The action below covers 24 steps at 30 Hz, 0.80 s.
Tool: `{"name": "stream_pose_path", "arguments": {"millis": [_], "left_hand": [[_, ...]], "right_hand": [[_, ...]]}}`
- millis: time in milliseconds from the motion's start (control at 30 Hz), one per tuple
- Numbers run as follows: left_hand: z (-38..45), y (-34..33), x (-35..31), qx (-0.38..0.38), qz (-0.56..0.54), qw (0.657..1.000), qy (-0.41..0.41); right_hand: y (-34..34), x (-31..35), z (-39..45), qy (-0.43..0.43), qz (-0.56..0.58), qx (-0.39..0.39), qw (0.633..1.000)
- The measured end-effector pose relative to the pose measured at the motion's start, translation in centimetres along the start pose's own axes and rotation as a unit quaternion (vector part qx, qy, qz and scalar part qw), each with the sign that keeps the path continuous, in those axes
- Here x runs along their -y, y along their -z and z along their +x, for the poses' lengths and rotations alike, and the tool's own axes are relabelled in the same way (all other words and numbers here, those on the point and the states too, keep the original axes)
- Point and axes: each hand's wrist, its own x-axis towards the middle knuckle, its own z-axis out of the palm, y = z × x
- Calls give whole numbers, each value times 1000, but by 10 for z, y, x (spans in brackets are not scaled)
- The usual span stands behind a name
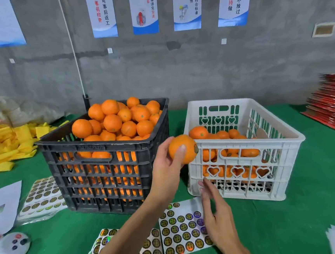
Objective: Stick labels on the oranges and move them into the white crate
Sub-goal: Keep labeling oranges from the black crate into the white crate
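My left hand [166, 163] holds one orange [181, 148] in the air between the two crates, at the near-left corner of the white crate [244, 140]; a round label shows on the orange's right side. Heaped with oranges, the black crate [104, 150] stands to the left. Inside the white crate lies a lower layer of oranges [224, 135]. My right hand [216, 209] hovers with fingers apart and nothing in it, over a label sheet [181, 229] in front of the white crate.
More label sheets lie at the near edge [120, 246] and left of the black crate [43, 196] on the green table cover [292, 223]. Yellow foam sleeves [8, 142] pile at the far left, red flat boxes [332, 104] at the far right. White paper [3, 204] and a white controller [11, 246] lie near left.
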Motion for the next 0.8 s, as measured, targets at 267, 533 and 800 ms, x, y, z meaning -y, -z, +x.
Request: {"name": "stream_pose_path", "arguments": {"millis": [267, 533, 800], "left_hand": [[60, -63, -30, 102, 247, 946, -184], [98, -52, -59, 129, 580, 778, -206], [141, 92, -107, 44, 711, 698, 77]], "right_hand": [[0, -8, 1, -37, -41, 14, 998], [-4, -14, 2, 5, -120, 35, 992], [-11, -15, 6, 63, -198, 75, 975]]}}
